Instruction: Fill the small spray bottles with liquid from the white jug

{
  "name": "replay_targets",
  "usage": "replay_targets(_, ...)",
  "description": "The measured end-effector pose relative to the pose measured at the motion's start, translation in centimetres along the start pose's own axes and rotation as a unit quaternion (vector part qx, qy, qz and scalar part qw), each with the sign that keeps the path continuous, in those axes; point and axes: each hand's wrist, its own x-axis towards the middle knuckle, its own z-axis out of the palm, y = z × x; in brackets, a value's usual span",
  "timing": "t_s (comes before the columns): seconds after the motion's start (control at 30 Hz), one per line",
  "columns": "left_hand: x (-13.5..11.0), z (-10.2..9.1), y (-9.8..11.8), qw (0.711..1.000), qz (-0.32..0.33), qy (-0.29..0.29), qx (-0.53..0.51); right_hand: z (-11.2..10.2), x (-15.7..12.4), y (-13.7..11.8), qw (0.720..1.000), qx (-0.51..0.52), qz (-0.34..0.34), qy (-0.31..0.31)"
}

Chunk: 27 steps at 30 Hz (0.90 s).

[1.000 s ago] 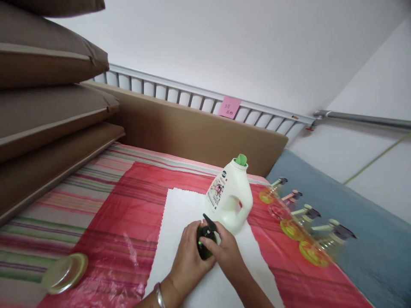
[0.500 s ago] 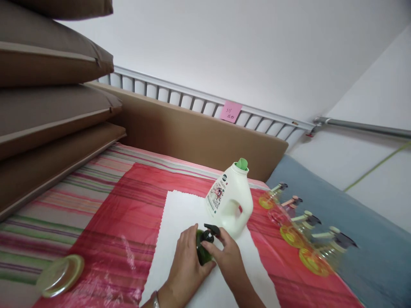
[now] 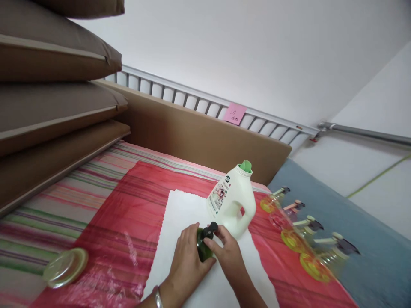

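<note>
Translucent red plastic sheeting (image 3: 128, 205) covers striped cloth (image 3: 72, 192) in my head view. I see the left hand (image 3: 186, 252) gripping a dark-green bottle (image 3: 204, 251) over the scalloped white sheet (image 3: 181, 207), the right hand (image 3: 229, 253) pinching its black pump (image 3: 209, 230).

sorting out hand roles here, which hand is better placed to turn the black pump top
Probably the right hand: its thumb and fingers are around the black pump top, while the left hand holds the green bottle below.
</note>
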Motion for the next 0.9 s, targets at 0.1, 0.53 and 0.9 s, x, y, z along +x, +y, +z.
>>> replay_targets(0.1,0.0,0.0,0.1,1.000,-0.004,0.004,0.003,-0.1,-0.2,-0.1,1.000,0.006,-0.015,-0.012)
replay_targets(0.53,0.1,-0.1,0.1,0.999,0.001,-0.040,-0.009,-1.4,0.7,-1.0,0.993,-0.061,-0.057,-0.082)
replay_targets(0.9,-0.2,0.0,0.0,0.999,0.010,-0.031,-0.020,0.0,-0.4,0.0,0.996,-0.071,0.023,0.057)
